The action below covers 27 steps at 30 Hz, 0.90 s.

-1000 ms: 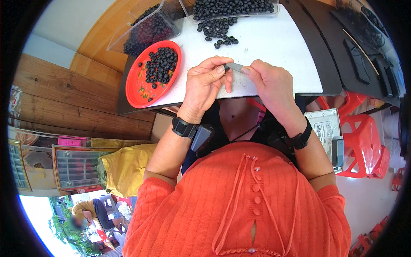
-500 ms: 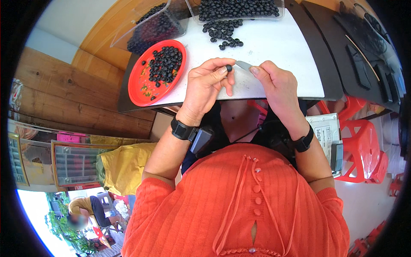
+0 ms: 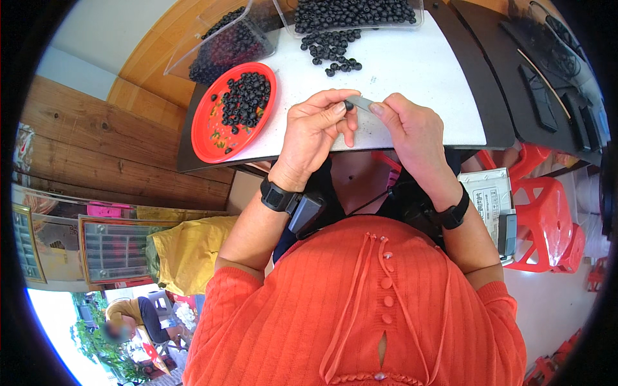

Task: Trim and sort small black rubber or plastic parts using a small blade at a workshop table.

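Over the near part of the white tabletop (image 3: 418,77), my left hand (image 3: 308,135) pinches one small round black bead (image 3: 348,105) between thumb and index finger, its other fingers curled loosely. My right hand (image 3: 417,132) is closed on a thin grey blade (image 3: 361,102), thumb pressed along it. The blade's end lies against or just over the bead; exact contact is too small to tell. Left of my left hand, an oval red tray (image 3: 203,132) holds a pile of similar black beads (image 3: 246,96). More loose beads (image 3: 331,48) lie on the tabletop beyond my hands.
Two clear plastic bins stand at the back, one full of black beads (image 3: 354,13), the other (image 3: 228,55) tilted behind the tray. A dark table (image 3: 496,83) with a phone-like black slab (image 3: 538,100) adjoins on the right. Red stools (image 3: 544,219) stand below; another person (image 3: 138,315) sits far left.
The blade's end has come down onto or over the bead, and its angle has shifted slightly. My hands stay nearly in place, the left moving a little right.
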Motion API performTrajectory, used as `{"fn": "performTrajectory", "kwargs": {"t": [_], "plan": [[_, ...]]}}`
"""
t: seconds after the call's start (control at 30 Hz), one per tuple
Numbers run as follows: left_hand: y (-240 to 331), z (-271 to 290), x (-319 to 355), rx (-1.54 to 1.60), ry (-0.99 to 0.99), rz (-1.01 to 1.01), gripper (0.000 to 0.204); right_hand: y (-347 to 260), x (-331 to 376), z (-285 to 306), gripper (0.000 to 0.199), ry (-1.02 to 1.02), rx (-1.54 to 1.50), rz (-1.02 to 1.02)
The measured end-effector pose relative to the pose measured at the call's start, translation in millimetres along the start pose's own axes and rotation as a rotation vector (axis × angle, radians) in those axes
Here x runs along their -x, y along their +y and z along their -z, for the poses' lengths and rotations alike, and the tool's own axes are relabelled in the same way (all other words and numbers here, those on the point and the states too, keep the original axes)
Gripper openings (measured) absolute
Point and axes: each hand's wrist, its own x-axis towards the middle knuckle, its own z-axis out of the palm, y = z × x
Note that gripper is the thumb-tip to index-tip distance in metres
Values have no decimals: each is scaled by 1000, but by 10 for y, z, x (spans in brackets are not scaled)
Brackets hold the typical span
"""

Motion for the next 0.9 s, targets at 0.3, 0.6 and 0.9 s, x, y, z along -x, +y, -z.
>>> {"fn": "performTrajectory", "kwargs": {"t": [0.3,0.6,0.9], "plan": [[-14,50,0,15,-15,-6,28,-19,-3,28,31,-39,41,50],[-47,-31,6,-13,42,-35,26,-62,-10,36,29,-74,88,109],[873,303,225,-833,535,-230,20,138,13,333,24,20,-192,-132]]}}
